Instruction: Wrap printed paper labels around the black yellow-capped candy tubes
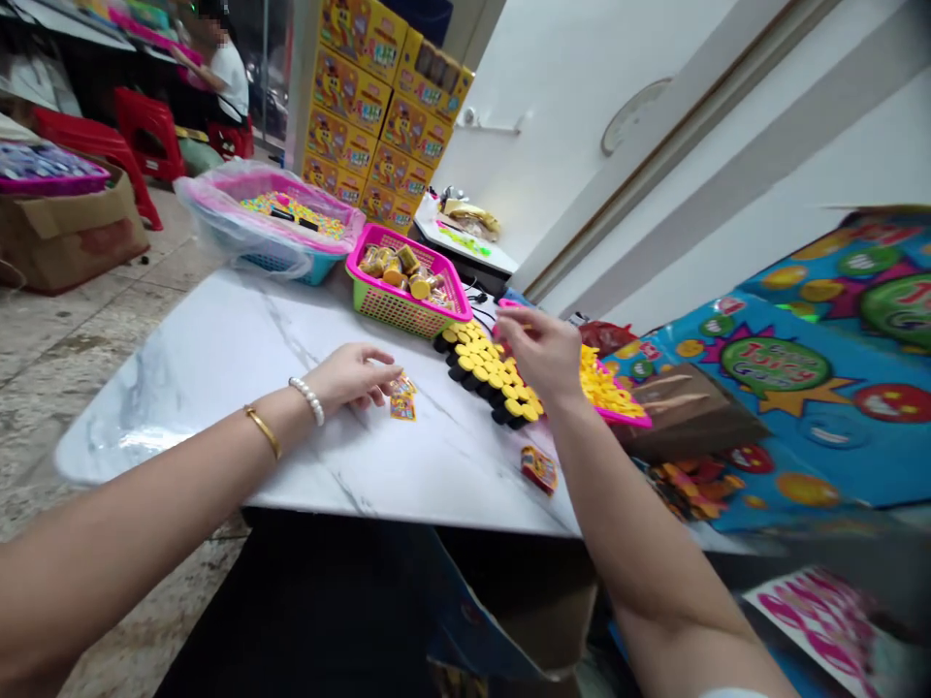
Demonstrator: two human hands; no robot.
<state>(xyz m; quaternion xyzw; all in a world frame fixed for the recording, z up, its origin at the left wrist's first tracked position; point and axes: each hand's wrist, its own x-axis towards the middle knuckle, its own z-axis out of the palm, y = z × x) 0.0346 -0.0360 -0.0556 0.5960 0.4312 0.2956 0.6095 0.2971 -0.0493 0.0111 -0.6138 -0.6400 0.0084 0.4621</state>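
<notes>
Pearl bracelet [308, 398] and gold bangle [263, 430] sat on the wrist of the left hand [353, 376], which rested on the worktop [218, 359] near its middle. The fingers were loosely curled with nothing closed in them, and the tips touched two small yellow packets [402, 397]. The right hand [542, 354] hovered over a block of yellow caps [486, 373] towards the worktop's right side. It was seen from the back with bent fingers, and I could not tell whether it pinched anything. Just beyond it a pink tray [626, 419] heaped with yellow pieces overhung the right edge. A red packet [539, 468] lay alone near the front edge, beside the right forearm. At the far edge stood a pink-and-green basket [397, 308] of small bottles. Left of it, at the far left corner, a plastic-lined bin [271, 242] held bright sweets. Behind these rose stacked yellow boxes [364, 97], and a person [222, 73] sat far off at the back.
</notes>
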